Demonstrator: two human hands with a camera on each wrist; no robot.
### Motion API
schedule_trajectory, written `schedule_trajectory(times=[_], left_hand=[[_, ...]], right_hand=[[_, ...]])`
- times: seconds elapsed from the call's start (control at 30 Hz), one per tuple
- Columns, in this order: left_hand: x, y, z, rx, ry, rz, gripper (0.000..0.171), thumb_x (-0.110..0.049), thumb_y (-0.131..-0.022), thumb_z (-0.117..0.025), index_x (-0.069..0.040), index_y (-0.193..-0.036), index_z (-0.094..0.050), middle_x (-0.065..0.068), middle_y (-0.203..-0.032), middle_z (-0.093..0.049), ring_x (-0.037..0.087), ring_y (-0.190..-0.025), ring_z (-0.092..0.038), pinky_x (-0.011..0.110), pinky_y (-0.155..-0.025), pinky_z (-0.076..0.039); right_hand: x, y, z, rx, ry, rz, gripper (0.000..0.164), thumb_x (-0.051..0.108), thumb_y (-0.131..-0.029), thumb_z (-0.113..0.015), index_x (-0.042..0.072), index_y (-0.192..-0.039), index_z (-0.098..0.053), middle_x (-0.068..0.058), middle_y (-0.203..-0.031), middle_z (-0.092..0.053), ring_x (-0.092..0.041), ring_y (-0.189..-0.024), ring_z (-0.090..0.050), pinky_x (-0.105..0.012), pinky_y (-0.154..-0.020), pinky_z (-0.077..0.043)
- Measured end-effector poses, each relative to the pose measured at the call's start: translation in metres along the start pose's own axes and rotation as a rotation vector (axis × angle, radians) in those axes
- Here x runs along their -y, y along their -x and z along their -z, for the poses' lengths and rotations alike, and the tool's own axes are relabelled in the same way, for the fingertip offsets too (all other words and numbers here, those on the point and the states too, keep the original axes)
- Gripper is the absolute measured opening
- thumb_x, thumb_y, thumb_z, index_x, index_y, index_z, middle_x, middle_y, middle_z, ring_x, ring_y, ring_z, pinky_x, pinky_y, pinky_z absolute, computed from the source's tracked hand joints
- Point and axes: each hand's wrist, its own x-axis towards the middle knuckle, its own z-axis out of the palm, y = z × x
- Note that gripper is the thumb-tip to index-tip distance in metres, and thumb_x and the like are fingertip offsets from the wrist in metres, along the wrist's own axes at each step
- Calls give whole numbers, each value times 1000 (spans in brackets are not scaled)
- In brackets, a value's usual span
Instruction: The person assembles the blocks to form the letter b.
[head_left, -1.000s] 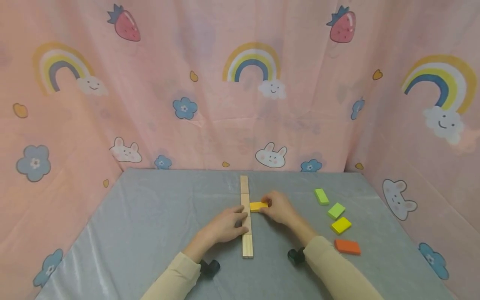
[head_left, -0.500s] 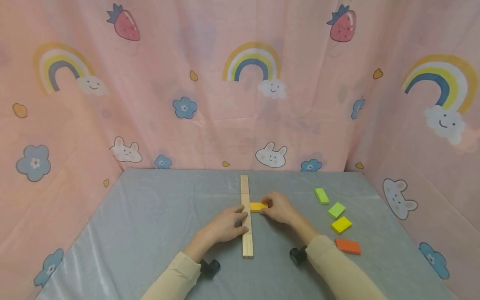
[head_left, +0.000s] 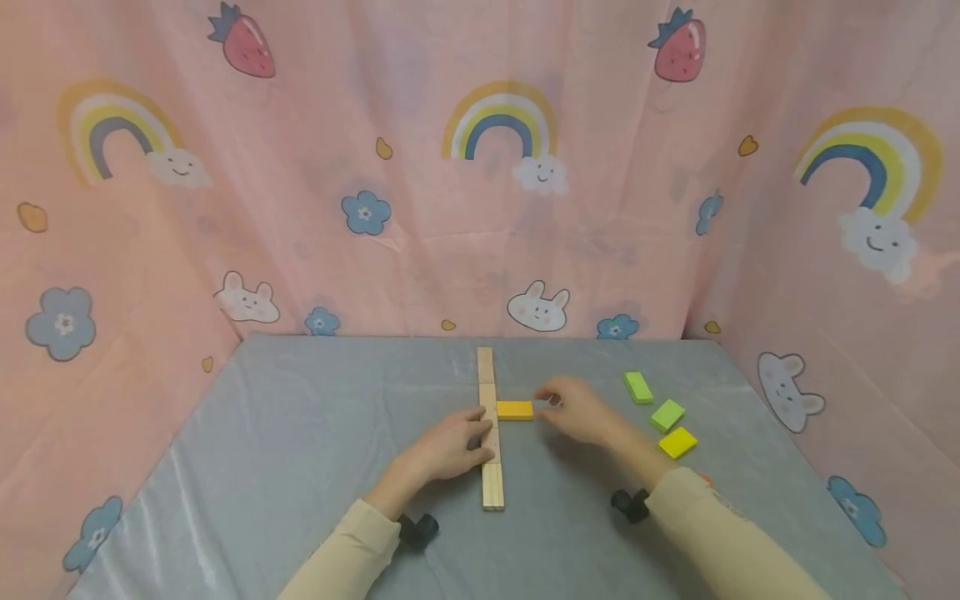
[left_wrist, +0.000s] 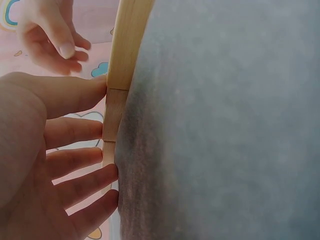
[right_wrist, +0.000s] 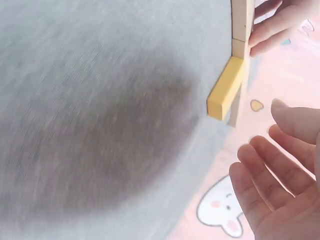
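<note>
A straight row of plain wooden blocks (head_left: 492,486) runs away from me down the middle of the grey-covered table. My left hand (head_left: 442,448) rests its fingertips along the row's left side; the left wrist view shows the fingers spread and fairly straight. An orange-yellow block (head_left: 515,411) lies flat, its left end against the row's right side, like a short branch. Just right of that block hovers my right hand (head_left: 581,410), fingers loosely bent, holding nothing. In the right wrist view, a gap separates this hand from the yellow block (right_wrist: 226,89).
Toward the right lie two green blocks (head_left: 638,387) and a bright yellow block (head_left: 678,443). An orange-red block (head_left: 705,479) is mostly hidden behind my right sleeve. A pink patterned curtain (head_left: 412,275) stands behind the table and along both sides.
My right hand has let go of the orange-yellow block and drawn back to the right. The block stays against the row. My left hand keeps its place on the wooden blocks.
</note>
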Motion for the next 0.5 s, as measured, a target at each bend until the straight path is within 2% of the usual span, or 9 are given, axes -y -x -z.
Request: schedule_trajectory(times=[0.13,0.37,0.5], left_hand=[[1,0,-1,-2,4,-4,54,-34,-100,-66,-6,-145,-57,13,-158,-42,32,-144,-42,46,-116,-38],[1,0,-1,-5,21,-8,54,-34,-100,-66,-6,-145,-57,13,-159,-41,32,-144,-41,46,-116,-37],[0,1,0,-3,32,-10,54,-32,-100,-67,-5,-145,-57,14,-159,-41,33,-144,-41,47,-116,-37]], right_hand=[[-3,11,9,-10,28,64,24,10,-95,-71,0,-116,-71,-14,-113,-69,-31,-104,-63,-47,-89,-56],[-16,31,25,-21,87,141,19,11,-94,-72,1,-110,-72,-10,-105,-69,-30,-100,-64,-47,-87,-56],[-24,43,34,-17,114,148,19,12,-94,-72,1,-110,-73,-8,-105,-69,-29,-99,-64,-48,-86,-56]])
